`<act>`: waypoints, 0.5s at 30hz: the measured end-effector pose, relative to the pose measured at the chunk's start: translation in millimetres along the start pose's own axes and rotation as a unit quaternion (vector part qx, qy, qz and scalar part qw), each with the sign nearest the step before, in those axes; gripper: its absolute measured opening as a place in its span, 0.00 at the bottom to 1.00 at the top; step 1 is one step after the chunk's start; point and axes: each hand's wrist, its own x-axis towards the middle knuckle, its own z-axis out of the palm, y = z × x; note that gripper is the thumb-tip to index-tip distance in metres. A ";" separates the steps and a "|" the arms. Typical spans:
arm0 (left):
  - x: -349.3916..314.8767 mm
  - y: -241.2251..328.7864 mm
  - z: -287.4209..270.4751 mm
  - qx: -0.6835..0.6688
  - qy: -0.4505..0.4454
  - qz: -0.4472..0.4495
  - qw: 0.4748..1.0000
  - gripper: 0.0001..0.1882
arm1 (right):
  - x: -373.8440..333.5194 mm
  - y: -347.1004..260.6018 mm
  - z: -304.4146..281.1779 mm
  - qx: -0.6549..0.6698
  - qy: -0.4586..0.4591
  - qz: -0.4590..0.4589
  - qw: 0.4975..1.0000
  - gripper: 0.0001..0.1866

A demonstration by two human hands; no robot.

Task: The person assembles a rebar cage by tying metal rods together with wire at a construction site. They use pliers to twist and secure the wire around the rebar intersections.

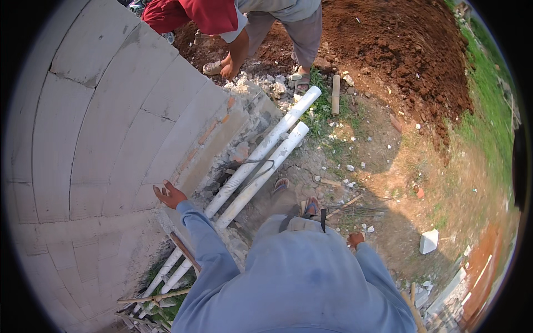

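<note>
My left hand (169,195) is raised beside the grey block wall (119,119), fingers apart and holding nothing. It looks close to the wall face, though I cannot tell whether it touches. Near it, a white pipe (293,115) and a second white pipe (286,145) lie side by side along the foot of the wall, with a dark cord across them. Low at my right side hangs my right hand (355,240), partly covered by its sleeve. Its fingers are too small and hidden to read.
Ahead, a co-worker's hand (229,67) reaches down near rubble (272,86) at the wall's end. A mound of red soil (400,50) rises at far right. A short bamboo piece (335,95), a white block (428,242) and sticks (344,206) lie on the ground.
</note>
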 end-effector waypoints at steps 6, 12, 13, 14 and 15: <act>110.0 125.5 26.5 -0.008 0.095 0.119 0.988 0.39 | -56.5 -44.0 30.4 0.321 -0.021 0.137 0.937 0.14; 188.2 203.4 29.6 -0.030 0.199 0.219 0.955 0.43 | -64.2 -178.9 73.9 0.294 0.049 0.066 0.952 0.18; 199.6 211.5 40.4 -0.027 0.211 0.236 0.948 0.42 | -64.6 -197.6 77.5 0.168 0.096 0.016 0.981 0.18; 216.1 221.0 42.8 -0.019 0.227 0.255 0.940 0.42 | -59.9 -211.4 84.8 0.035 0.134 -0.035 0.990 0.18; 231.5 223.0 45.1 -0.008 0.245 0.269 0.931 0.42 | -51.7 -217.7 93.2 -0.105 0.168 -0.086 0.976 0.18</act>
